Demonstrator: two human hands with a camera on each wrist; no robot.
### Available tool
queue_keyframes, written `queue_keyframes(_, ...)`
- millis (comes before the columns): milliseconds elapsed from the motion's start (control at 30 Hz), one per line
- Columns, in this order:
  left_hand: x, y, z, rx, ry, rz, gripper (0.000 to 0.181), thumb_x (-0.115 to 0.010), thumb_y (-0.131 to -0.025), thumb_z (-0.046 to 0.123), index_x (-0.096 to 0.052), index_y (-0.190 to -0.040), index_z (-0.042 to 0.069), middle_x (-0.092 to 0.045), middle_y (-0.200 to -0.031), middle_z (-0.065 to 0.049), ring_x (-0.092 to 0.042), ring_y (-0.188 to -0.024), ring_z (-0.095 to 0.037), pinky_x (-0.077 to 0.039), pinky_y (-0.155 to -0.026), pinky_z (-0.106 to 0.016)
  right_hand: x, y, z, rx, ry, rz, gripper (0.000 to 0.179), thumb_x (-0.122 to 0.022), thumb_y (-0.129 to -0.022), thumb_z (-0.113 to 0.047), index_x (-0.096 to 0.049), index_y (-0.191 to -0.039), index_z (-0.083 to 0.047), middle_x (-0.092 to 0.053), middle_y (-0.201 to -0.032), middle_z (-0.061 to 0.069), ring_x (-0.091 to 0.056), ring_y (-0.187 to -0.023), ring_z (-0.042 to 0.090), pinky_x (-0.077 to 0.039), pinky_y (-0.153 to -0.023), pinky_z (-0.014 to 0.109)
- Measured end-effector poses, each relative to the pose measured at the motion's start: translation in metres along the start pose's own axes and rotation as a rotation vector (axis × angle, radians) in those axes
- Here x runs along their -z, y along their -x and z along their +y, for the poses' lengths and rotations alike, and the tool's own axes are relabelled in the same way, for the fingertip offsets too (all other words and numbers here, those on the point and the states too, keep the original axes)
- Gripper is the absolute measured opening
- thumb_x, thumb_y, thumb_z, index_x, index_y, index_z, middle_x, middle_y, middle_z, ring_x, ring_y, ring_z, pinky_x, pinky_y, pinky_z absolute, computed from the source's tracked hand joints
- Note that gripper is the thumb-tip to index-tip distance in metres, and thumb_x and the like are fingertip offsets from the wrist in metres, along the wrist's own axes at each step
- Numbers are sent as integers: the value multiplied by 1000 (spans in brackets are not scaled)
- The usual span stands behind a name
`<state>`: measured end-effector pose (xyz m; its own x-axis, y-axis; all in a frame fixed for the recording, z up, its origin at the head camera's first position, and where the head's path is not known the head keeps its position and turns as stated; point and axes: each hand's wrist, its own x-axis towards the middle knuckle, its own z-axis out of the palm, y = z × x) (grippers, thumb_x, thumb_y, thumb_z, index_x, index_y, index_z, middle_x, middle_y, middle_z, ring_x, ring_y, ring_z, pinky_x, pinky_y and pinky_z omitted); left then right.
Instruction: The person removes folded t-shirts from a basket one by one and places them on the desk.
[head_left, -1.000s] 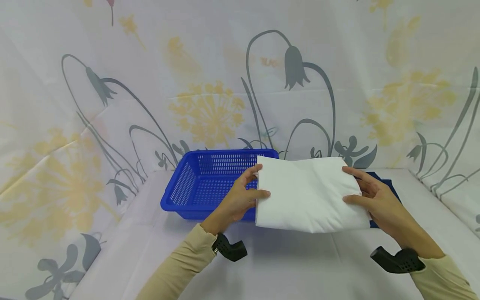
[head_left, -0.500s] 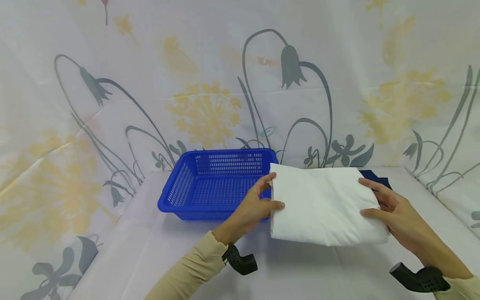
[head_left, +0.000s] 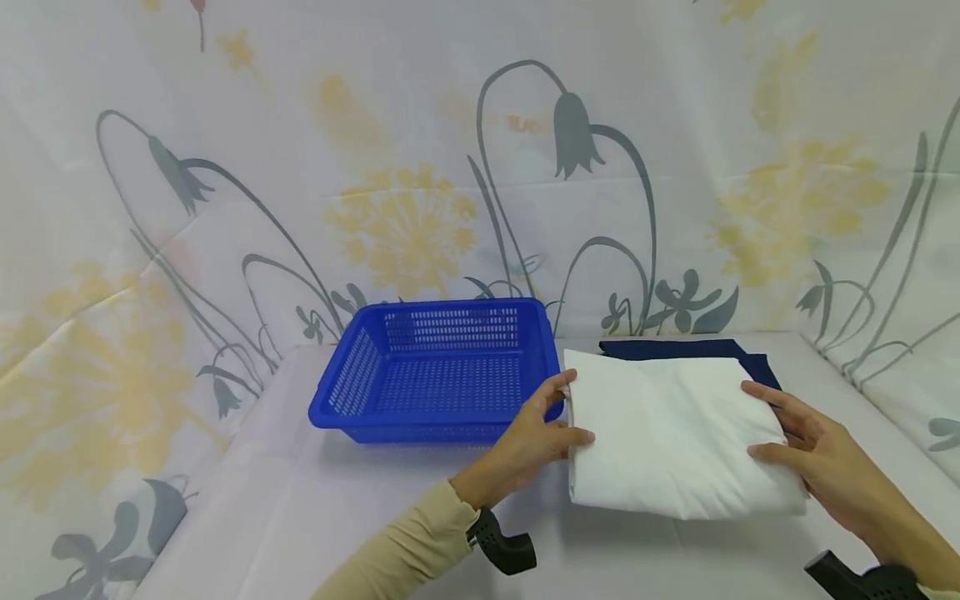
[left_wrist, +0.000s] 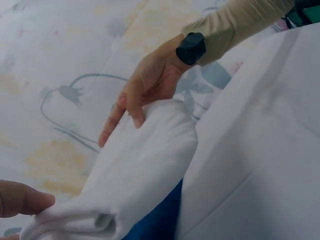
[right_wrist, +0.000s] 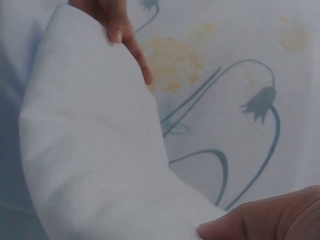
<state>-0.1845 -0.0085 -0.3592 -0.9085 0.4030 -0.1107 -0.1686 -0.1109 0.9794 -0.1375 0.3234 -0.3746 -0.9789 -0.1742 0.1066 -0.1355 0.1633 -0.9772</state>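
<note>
A folded white cloth (head_left: 675, 442) is held flat between both hands above the front right part of the table. My left hand (head_left: 528, 442) pinches its left edge, thumb on top and the other fingers behind. At the opposite side my right hand (head_left: 832, 467) pinches the edge in the same way. Rolled layers of the cloth (left_wrist: 95, 222) show at its end in the left wrist view. Behind it, a folded navy cloth (head_left: 667, 348) lies on the table, mostly covered by the white one in the head view.
A blue plastic basket (head_left: 433, 432) with slotted walls stands left of the white cloth, with nothing in it. The table (head_left: 360, 517) has a white cover, and a flower-printed curtain (head_left: 420, 108) rises behind it. A black wrist device (head_left: 504, 543) sits on each arm.
Both hands have carried the white cloth to the right and nearer, away from the basket's front corner. More of the navy cloth behind it shows now.
</note>
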Motion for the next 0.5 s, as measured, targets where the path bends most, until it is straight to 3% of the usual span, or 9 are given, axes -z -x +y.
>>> queue_keyframes(500,-30,-3,-23,62,18,16,78,-68,-77,-18,-48,-140,24,-44,-133,-2,-62,-94,-25,-55,-74,-45,23,26,23,-27,212,59,72,-60,-92,5,-33,-153,-23,-45,-126,-31,-53,-101,-5,-52,-70,25)
